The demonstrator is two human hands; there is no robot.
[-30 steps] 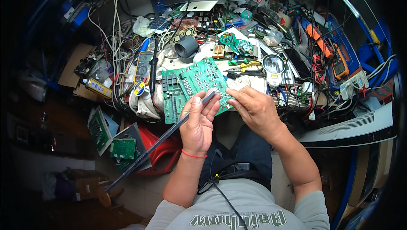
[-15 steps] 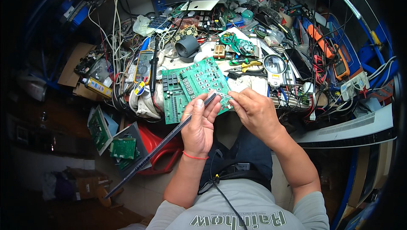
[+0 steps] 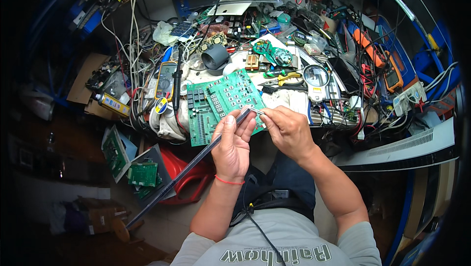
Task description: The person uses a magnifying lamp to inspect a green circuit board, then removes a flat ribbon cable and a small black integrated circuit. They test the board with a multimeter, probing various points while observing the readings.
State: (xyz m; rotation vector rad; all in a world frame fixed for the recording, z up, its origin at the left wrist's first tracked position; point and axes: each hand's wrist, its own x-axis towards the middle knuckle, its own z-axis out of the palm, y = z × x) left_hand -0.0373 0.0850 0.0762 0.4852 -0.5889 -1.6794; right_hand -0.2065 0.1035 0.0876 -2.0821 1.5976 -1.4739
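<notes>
My left hand (image 3: 231,150) is closed round the upper end of a long, narrow dark tube (image 3: 181,173), which looks like a component tube. It slants down to the left, well past my forearm. Fingertips of my right hand (image 3: 289,131) pinch a small thin silvery piece (image 3: 257,111) at the tube's upper end; its exact kind is too small to make out. Just beyond my hands lies a green circuit board (image 3: 235,89) with buttons and a row of digit displays. It overlaps a second green board (image 3: 198,123) with dark relays, partly hidden by my left hand.
A multimeter (image 3: 166,79), a grey pipe fitting (image 3: 215,57), yellow-handled pliers (image 3: 289,76) and a magnifier (image 3: 315,75) lie on the cluttered bench. Cables hang at both sides. Below left are a red stool (image 3: 191,187) and more green boards (image 3: 143,172).
My right hand has shifted slightly left, closer to the tube's end, with the silvery piece still pinched. The tube's far end has moved slightly; my left hand keeps its hold.
</notes>
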